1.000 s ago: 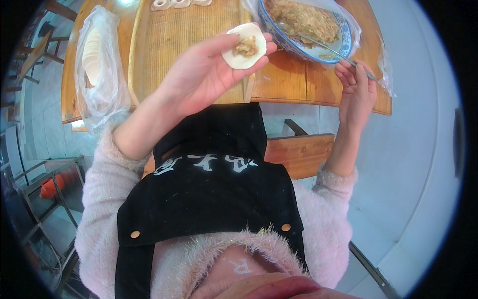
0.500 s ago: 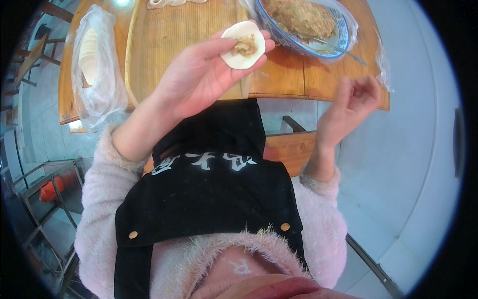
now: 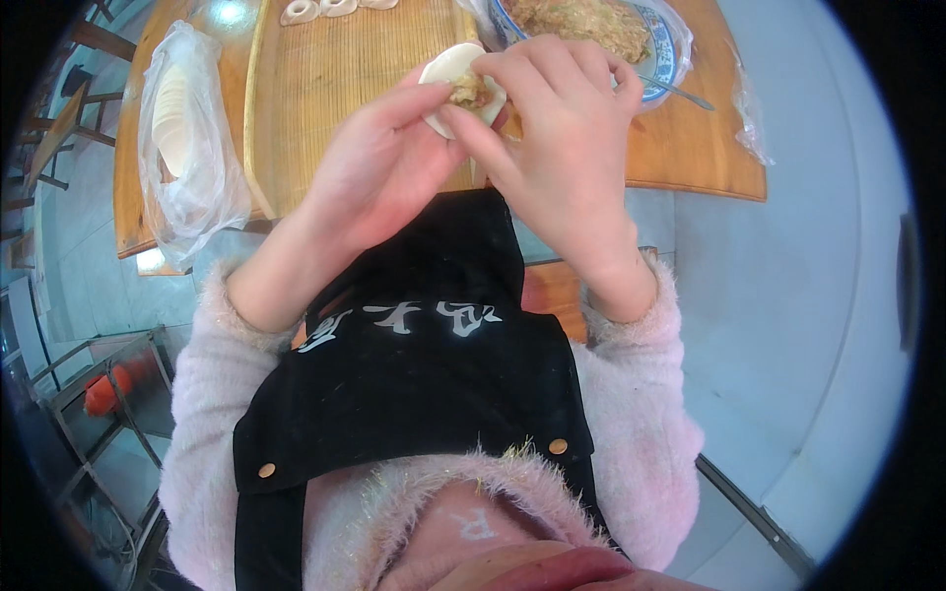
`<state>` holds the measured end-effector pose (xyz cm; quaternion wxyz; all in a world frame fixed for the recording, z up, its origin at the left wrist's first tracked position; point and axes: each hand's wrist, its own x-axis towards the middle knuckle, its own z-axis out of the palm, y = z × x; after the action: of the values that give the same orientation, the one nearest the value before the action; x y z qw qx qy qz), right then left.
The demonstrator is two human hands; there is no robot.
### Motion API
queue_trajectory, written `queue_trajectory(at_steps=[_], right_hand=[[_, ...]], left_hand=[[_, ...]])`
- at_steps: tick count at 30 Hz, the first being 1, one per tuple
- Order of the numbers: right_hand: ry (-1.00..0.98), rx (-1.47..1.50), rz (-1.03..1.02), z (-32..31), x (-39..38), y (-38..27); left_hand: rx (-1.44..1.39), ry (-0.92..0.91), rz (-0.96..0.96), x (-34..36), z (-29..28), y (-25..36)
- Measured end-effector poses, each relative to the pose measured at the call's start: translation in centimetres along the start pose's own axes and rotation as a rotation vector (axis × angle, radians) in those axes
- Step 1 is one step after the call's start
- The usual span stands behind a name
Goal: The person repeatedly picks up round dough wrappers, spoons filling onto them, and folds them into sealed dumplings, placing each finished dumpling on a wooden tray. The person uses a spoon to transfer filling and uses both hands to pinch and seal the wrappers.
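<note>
A round white dumpling wrapper (image 3: 443,65) rests in my left hand (image 3: 389,148), its thumb over the near edge beside a small heap of pale brown filling (image 3: 469,91). My right hand (image 3: 562,128) is at the wrapper's right side, thumb and fingers gripping its edge. The wrapper is still mostly flat and open around the filling, and its right part is hidden by my fingers. Behind my right hand stands a blue-and-white bowl (image 3: 680,44) with a mound of filling (image 3: 591,22) and a metal utensil (image 3: 680,93) leaning out over its rim.
Beneath my hands is a slatted bamboo tray (image 3: 325,89) with several shaped dumplings (image 3: 338,7) at its far end. A clear plastic bag (image 3: 202,197) with stacked wrappers (image 3: 169,123) lies left of it on the wooden table (image 3: 690,158). A black apron (image 3: 414,384) covers my front.
My right hand has moved left and up from beside the bowl to the wrapper and now grips its edge. The wrapper has shifted slightly left in my left hand.
</note>
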<state>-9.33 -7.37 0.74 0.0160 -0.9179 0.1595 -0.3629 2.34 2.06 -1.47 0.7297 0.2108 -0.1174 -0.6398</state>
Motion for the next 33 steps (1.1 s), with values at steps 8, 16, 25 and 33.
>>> queue_trajectory(at_steps=[8,16,25,33], right_hand=[[0.033,0.017,-0.054,0.5,0.5,-0.1],[-0.032,0.084,-0.058,0.3,0.9,0.0],[-0.123,0.155,-0.046,-1.5,1.1,-0.1],[-0.044,0.267,-0.129,-0.4,1.2,0.5]], left_hand=[[-0.034,-0.041,0.019,-0.5,-0.3,0.2],[-0.056,-0.077,0.013,-0.8,-0.4,0.5],[-0.117,-0.123,-0.037,-1.1,-0.9,0.9],[-0.124,-0.089,-0.034,-1.5,-0.7,1.0]])
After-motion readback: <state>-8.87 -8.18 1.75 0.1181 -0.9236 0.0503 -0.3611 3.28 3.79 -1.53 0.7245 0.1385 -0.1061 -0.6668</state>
